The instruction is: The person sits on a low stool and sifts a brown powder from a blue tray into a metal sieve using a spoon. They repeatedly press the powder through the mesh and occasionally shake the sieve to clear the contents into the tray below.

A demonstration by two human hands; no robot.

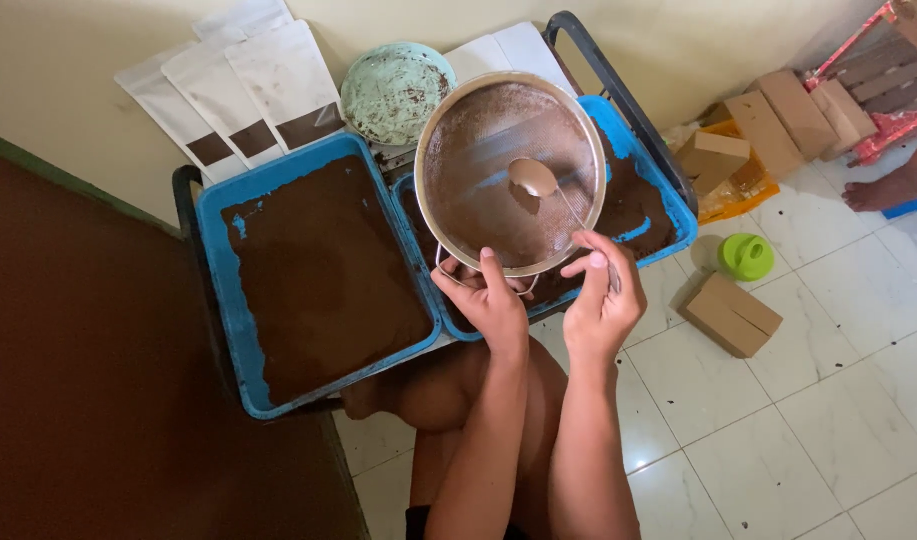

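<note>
A round metal sieve [511, 170], dusted with brown powder, sits over the right blue tray [668, 215]. The left hand [490, 305] grips the sieve's near rim and wire handle. The right hand [603, 295] pinches the stem of a spoon [534, 178] whose bowl rests inside the sieve. Left of the sieve lies a second blue tray [233, 290] full of brown powder. Behind the sieve stand white pouches [243, 85] and a green-speckled bowl [396, 92]. Right of it, on the tiled floor, are cardboard boxes [730, 315] and a green lid [745, 256].
</note>
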